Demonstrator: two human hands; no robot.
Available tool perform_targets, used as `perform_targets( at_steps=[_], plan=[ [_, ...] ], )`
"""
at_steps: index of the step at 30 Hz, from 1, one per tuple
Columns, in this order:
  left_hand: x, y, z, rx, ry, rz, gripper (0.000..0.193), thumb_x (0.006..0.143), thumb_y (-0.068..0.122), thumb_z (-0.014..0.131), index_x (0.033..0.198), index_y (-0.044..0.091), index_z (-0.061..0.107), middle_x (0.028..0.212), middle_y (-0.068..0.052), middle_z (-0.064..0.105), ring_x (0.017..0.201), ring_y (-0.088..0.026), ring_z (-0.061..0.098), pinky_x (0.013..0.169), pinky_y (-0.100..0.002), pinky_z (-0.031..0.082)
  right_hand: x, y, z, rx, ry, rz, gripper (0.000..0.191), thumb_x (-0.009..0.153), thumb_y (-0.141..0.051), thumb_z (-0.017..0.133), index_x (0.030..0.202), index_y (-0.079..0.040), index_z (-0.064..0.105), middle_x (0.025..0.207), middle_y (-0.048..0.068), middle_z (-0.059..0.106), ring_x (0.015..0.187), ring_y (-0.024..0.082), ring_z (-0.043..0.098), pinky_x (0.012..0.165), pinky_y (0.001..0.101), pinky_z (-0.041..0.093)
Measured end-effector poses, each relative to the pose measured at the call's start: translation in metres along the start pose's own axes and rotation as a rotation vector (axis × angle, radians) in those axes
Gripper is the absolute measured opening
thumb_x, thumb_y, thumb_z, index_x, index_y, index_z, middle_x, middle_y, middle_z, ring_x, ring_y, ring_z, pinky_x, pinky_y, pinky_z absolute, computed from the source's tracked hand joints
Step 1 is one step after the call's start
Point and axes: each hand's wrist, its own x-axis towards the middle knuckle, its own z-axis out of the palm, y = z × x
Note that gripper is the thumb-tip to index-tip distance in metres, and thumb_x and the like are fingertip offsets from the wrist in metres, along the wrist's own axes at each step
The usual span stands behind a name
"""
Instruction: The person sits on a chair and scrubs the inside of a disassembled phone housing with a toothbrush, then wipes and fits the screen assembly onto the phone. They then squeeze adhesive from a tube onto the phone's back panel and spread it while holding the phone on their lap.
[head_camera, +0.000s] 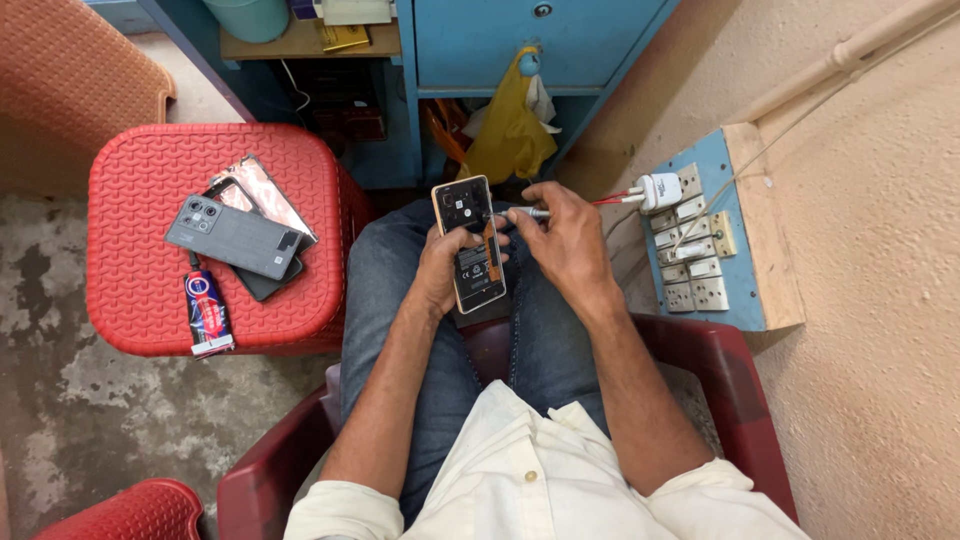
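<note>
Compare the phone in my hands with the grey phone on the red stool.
The opened phone has its back cover off, showing battery and board; the grey phone is closed. The opened phone is held by the left hand over the lap while the right hand puts a tool to it; the grey phone lies untouched atop other phone parts on the red stool. Both lie back-up.

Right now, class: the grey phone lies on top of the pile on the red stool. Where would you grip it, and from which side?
Probably pinch the grey phone across its two long edges, coming from above. It lies flat and slanted on the other phones on the red stool, and its long edges look clear.
</note>
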Motion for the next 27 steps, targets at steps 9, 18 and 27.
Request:
perform_targets(
  at_steps=[9,18,27],
  plan=[
    [0.0013,-0.0024,-0.0024,0.002,-0.007,0.004,0.05,0.079,0.004,0.051,0.126,-0.009,0.059,0.114,-0.019,0.071,0.1,-0.027,0.072,0.087,-0.044,0.064,-0.0004,-0.0028,0.0011,0.041,0.005,0.036,0.027,0.092,-0.013,0.079,0.111,0.003,0.07,0.102,0.016,0.074,0.083,0.022,0.074,0.066,0.033,0.058],
    [0.0007,0.0002,0.0013,0.011,0.003,0.002,0.052,0.079,0.004,0.051,0.129,-0.008,0.057,0.114,-0.019,0.07,0.099,-0.027,0.071,0.085,-0.043,0.064,-0.0007,-0.0032,0.0001,0.087,0.013,-0.026,0.029,0.092,-0.011,0.078,0.114,0.004,0.068,0.105,0.016,0.072,0.087,0.022,0.074,0.067,0.0321,0.059],
    [0.0009,-0.0012,0.0003,0.043,0.02,0.002,0.048,0.08,0.005,0.05,0.125,-0.011,0.06,0.113,-0.019,0.071,0.099,-0.027,0.072,0.085,-0.042,0.064,-0.0019,-0.0035,-0.0019,0.075,-0.063,-0.028,0.022,0.092,-0.01,0.075,0.11,0.002,0.071,0.102,0.016,0.07,0.081,0.021,0.072,0.064,0.0322,0.058]
  ],
)
